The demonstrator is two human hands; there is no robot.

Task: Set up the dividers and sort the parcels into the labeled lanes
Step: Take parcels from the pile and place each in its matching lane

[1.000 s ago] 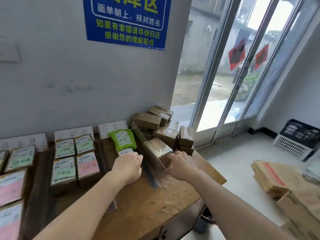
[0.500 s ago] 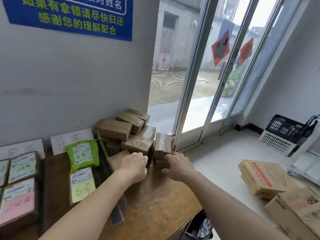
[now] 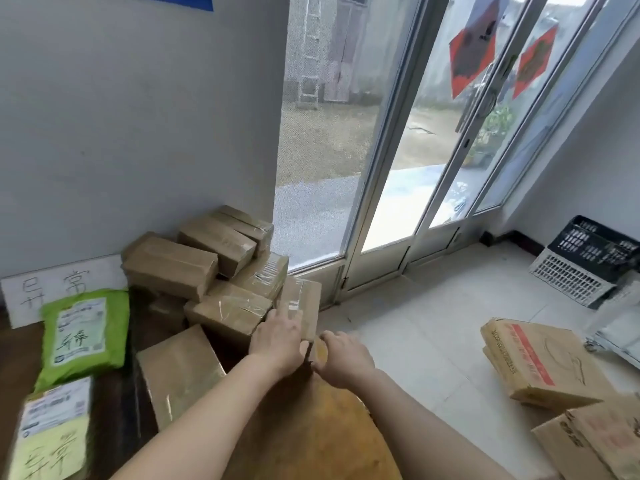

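**Brown parcel point(image 3: 304, 303) upright at the pile's point(image 3: 173, 268) edge**

Head view: long axis vertical, on the pile's right flank. Your left hand point(image 3: 277, 344), the nearer, lays straight fingers on its face. Your right hand point(image 3: 344, 363) curls beside its base; what it holds, if anything, cannot be told.

The wooden bench point(image 3: 311, 431) carries a heap of brown taped parcels point(image 3: 207, 271) at its far right corner, against the wall. Toward the left edge lie a green mailer point(image 3: 83, 337) and a labelled parcel point(image 3: 52, 434). A white lane card point(image 3: 62, 285) stands at the back edge. One brown parcel point(image 3: 180, 368) seems tilted.
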